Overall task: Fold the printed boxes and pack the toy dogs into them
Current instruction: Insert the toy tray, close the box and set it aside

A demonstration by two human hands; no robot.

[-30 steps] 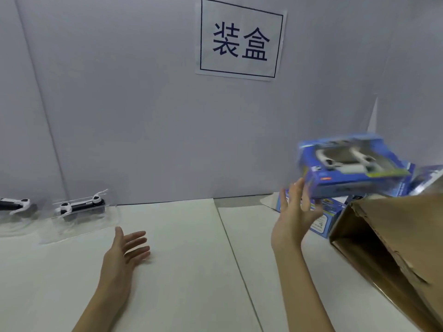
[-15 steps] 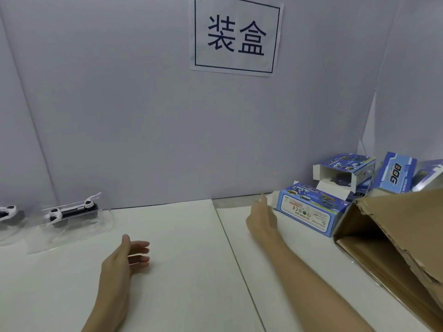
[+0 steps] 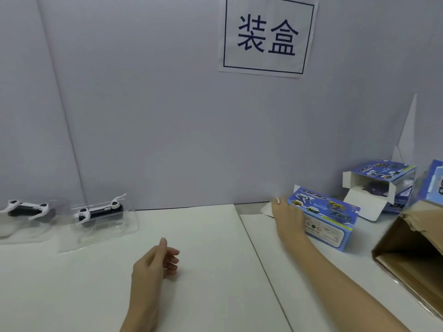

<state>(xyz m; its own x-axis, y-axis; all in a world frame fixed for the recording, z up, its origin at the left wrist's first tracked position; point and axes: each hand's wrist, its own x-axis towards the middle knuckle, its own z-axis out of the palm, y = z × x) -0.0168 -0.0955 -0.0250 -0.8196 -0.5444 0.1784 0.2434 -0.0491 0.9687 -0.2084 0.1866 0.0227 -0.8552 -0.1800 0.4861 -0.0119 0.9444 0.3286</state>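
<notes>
A blue printed box (image 3: 330,221) lies on the white table at the right. My right hand (image 3: 288,219) reaches across and touches its left end, fingers stretched over the near corner. Behind it stands a second blue box (image 3: 383,178) with its end flaps open, and a third box (image 3: 436,185) shows at the right edge. Two black-and-white toy dogs sit in clear plastic trays at the far left, one nearer the middle (image 3: 100,212) and one at the frame edge (image 3: 24,209). My left hand (image 3: 153,267) rests on the table with loosely curled fingers, holding nothing.
A brown cardboard carton (image 3: 412,248) lies on its side at the right, its opening facing me. Grey partition walls close off the back and right. A paper sign (image 3: 266,35) hangs on the back wall. A seam runs down the table between my hands.
My right hand let go of a packed box, which landed among the boxes at the right, then dropped to the lying box's left end. My left hand curled its fingers slightly.
</notes>
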